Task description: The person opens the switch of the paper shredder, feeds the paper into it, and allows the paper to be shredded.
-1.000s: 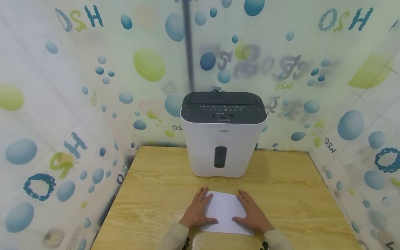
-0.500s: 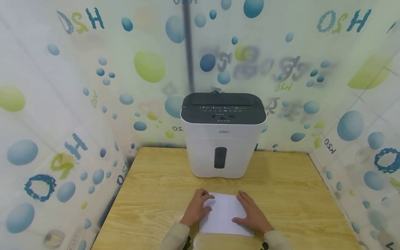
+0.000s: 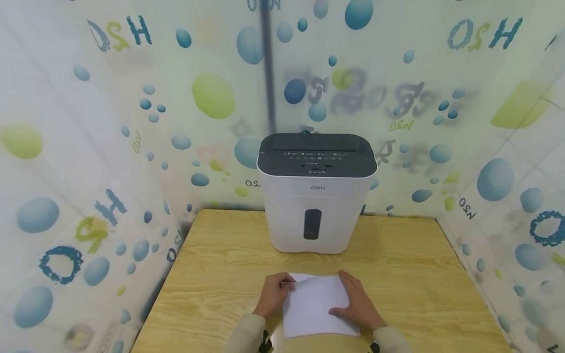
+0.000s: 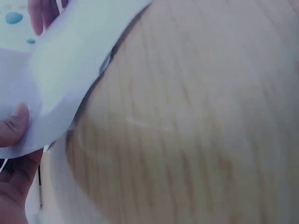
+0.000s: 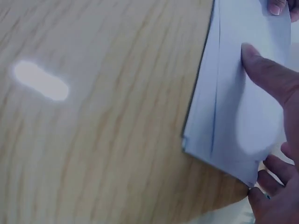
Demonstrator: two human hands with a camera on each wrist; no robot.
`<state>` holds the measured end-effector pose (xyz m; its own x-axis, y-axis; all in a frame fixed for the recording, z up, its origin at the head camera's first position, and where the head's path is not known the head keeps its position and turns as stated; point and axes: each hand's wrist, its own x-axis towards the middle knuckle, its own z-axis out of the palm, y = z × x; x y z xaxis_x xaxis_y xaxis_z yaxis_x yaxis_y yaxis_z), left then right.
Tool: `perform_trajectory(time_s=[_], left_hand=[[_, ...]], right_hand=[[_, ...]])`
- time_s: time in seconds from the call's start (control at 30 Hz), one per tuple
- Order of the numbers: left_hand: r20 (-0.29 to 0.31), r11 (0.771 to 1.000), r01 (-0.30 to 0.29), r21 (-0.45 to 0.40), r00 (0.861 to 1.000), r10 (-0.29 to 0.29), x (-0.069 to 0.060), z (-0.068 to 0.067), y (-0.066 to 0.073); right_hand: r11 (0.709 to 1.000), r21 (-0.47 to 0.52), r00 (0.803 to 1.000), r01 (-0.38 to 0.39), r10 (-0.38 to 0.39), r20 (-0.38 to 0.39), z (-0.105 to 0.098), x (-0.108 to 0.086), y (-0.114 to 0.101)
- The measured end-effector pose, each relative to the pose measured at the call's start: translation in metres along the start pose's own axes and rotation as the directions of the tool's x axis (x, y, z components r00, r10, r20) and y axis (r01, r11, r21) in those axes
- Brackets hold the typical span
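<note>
A stack of white paper sheets [image 3: 315, 309] lies on the table in front of me, its top sheet shifted and lifted on the left side. My left hand [image 3: 271, 296] pinches the left edge of the top sheet; in the left wrist view, the thumb [image 4: 15, 127] is above the paper and the fingers are below it. At the right side, my right hand [image 3: 358, 305] rests spread, with its thumb [image 5: 264, 72] on the top sheet and its other fingers along the edge. Loose layered edges of the stack show in the right wrist view.
Behind the paper stands a white paper shredder [image 3: 289, 215] with a dark grey top and a small window, marked "deli". The wooden table [image 3: 220, 255] meets walls covered in a bubble pattern [image 3: 214, 96] at the back and both sides.
My left hand has gone from lying flat on the stack to pinching the top sheet, whose left side has come up and shifted toward me. The right hand has stayed in place.
</note>
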<state>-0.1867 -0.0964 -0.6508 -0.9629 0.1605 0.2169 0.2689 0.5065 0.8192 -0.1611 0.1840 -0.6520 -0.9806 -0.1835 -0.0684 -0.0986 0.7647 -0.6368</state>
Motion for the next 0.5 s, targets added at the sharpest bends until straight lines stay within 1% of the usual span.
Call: perform_trajectory(time_s=[0.1, 0.2, 0.27, 0.37, 0.5], left_hand=[[0.012, 0.999, 0.010, -0.032, 1.000, -0.010, 0.001, -0.002, 0.001], [0.034, 0.998, 0.013, -0.060, 0.999, -0.011, 0.001, -0.003, 0.003], [0.043, 0.997, 0.008, -0.074, 0.999, -0.005, 0.002, -0.003, 0.003], [0.037, 0.997, -0.013, -0.075, 0.999, 0.016, 0.002, -0.002, 0.003], [0.011, 0.997, -0.011, -0.076, 1.000, 0.012, 0.002, -0.002, 0.004]], right_hand=[[1.000, -0.012, 0.997, 0.018, -0.018, -0.073, -0.002, 0.000, 0.002], [0.999, -0.008, 0.985, 0.032, -0.032, -0.170, -0.005, 0.002, 0.003], [0.999, 0.030, 0.977, 0.014, -0.008, -0.212, -0.009, 0.003, 0.003], [0.992, 0.117, 0.973, -0.041, 0.066, -0.221, -0.017, 0.005, 0.002], [0.964, 0.237, 0.966, -0.119, 0.167, -0.197, -0.027, 0.006, 0.000]])
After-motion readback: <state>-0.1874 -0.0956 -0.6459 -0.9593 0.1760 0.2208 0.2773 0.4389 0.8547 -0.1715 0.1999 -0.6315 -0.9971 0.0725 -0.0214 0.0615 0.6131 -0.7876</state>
